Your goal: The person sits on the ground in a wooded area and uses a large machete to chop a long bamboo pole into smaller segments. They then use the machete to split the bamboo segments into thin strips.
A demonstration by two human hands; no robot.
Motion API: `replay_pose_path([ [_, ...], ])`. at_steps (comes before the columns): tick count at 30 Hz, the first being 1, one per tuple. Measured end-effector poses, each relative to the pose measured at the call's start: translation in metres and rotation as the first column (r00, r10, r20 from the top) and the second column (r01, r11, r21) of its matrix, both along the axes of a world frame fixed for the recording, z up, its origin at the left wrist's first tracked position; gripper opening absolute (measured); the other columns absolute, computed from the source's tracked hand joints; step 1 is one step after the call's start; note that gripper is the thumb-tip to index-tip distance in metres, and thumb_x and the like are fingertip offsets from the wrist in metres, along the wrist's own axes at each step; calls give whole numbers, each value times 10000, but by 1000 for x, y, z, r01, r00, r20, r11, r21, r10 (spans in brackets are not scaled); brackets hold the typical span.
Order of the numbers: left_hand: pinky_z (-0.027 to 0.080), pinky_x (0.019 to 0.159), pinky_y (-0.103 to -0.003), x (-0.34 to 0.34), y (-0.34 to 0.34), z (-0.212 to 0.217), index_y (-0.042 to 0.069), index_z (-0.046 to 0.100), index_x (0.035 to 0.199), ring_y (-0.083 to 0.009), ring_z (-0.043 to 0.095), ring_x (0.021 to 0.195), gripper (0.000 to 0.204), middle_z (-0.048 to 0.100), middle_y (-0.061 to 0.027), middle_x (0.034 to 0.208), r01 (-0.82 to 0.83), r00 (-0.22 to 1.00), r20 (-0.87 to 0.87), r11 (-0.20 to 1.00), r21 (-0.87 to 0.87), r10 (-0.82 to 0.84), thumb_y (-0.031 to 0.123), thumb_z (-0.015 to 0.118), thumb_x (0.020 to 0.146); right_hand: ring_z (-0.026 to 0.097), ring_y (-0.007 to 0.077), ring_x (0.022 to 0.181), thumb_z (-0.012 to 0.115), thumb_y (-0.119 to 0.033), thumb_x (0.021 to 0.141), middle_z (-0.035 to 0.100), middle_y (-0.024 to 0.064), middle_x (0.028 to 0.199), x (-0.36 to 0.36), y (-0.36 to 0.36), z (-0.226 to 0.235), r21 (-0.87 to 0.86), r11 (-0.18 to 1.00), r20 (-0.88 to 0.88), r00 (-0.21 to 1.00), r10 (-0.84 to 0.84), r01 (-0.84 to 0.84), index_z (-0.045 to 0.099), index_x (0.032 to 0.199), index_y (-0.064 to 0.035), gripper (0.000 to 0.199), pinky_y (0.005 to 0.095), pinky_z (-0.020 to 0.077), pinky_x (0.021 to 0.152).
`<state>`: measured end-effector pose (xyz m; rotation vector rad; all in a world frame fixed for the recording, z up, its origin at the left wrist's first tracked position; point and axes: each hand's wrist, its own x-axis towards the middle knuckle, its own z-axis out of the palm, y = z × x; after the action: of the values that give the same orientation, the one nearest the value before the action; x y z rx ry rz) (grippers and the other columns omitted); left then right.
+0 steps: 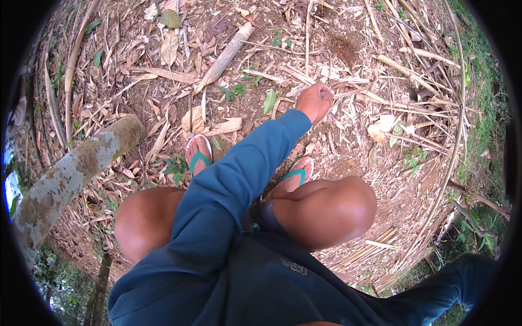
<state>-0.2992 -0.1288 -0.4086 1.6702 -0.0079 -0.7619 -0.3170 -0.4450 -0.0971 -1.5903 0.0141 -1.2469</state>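
Bamboo strips (pixel 348 92): dry, on ground just right of left hand, long axis left-right.
Left hand (pixel 315 101): reaching far, fingers curled, grip unclear.
Right hand: out of view.

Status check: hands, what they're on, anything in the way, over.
Left hand down in the dry litter, fingers curled at thin stalks; grip unclear. Right hand out of view, sleeve trailing back. Green leaf beside the hand; mossy trunk far left.
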Motion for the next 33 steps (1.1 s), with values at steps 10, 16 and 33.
replay_pose_path([
  [10, 518, 735, -366, -37, 38, -12, 29, 659, 1038, -264, 674, 805, 279, 699, -148, 869, -91, 991, 97, 996, 1, 91, 278, 625, 916, 544, 182, 477, 679, -97, 846, 551, 80, 584, -7, 96, -369, 554, 783, -566, 818, 105, 282, 571, 772, 3, 165, 320, 468, 472],
  [16, 493, 722, -298, -9, 27, -4, 20, 640, 1060, -151, 594, 768, 233, 655, -55, 880, -62, 986, 149, 996, -64, 71, 200, 642, 913, 541, 145, 469, 708, -132, 850, 558, 46, 590, 27, 100, -265, 492, 870, -545, 791, 279, 32, 593, 772, -23, 177, 297, 431, 450],
  [33, 549, 632, -462, 85, 40, 54, 21, 663, 966, -403, 685, 689, 375, 664, -237, 699, 10, 583, 762, 940, 342, -284, 315, 757, 752, 518, 126, 566, 644, -22, 881, 522, 38, 660, -87, 230, -145, 904, 375, -176, 622, 763, -204, 534, 933, -18, 122, 298, 447, 539],
])
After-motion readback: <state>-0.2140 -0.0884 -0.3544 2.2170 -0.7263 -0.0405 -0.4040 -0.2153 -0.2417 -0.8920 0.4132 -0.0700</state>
